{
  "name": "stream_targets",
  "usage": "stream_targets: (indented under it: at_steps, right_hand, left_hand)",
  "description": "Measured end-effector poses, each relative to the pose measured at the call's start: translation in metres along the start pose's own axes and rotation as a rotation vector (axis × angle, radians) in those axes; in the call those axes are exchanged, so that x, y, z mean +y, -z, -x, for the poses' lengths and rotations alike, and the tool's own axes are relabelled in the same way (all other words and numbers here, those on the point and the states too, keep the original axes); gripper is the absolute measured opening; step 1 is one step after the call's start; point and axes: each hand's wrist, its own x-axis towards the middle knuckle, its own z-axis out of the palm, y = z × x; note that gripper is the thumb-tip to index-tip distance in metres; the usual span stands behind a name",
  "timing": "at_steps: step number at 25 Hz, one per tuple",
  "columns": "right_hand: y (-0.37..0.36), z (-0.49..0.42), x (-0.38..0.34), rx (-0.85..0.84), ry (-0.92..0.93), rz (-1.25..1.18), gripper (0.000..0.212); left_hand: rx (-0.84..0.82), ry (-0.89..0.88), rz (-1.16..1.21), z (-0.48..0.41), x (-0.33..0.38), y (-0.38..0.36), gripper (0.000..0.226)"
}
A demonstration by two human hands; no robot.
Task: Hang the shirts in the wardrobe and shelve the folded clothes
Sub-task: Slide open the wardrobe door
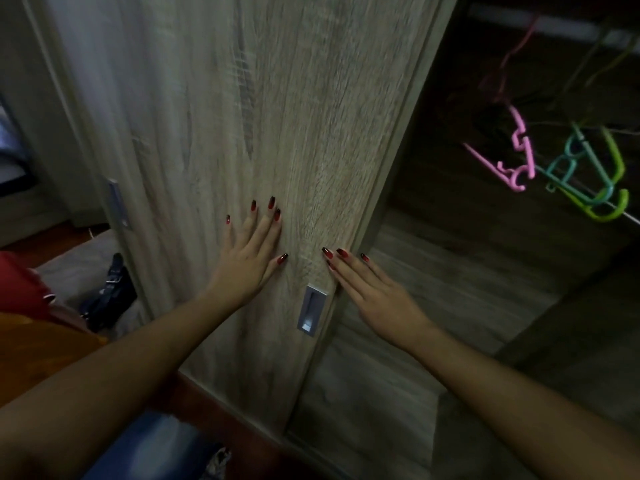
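A pale wood-grain sliding wardrobe door (263,109) fills the middle of the head view. My left hand (247,252) lies flat on its face with straight, spread fingers. My right hand (374,292) rests with straight fingers along the door's right edge, just right of a recessed metal handle (310,310). To the right the wardrobe interior (460,258) is open and dark. Inside hang empty plastic hangers: a pink hanger (512,157), a teal hanger (568,161) and a lime green hanger (609,181). No shirts or folded clothes show inside.
A second door panel with a metal handle (119,206) stands to the left. Low at left lie red and orange fabric (31,306) and a dark strapped item (110,292) on a grey surface. Blue fabric (145,445) shows at the bottom edge.
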Motion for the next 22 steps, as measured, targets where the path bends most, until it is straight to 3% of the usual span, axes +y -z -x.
stream_targets:
  at_steps: [13,19,22]
  right_hand:
    - [0.008,0.003,0.002,0.061,0.011,-0.13,0.071]
    - [0.021,-0.005,-0.017,0.106,-0.029,-0.227,0.072]
    - [0.024,-0.023,-0.039,0.166,-0.024,-0.376,0.06]
  left_hand:
    - [-0.075,0.175,0.129,0.006,0.029,0.006,0.073]
    - [-0.118,0.392,0.155,0.037,0.053,0.024,0.066]
    - [-0.048,0.543,0.147,0.072,0.042,0.044,0.059]
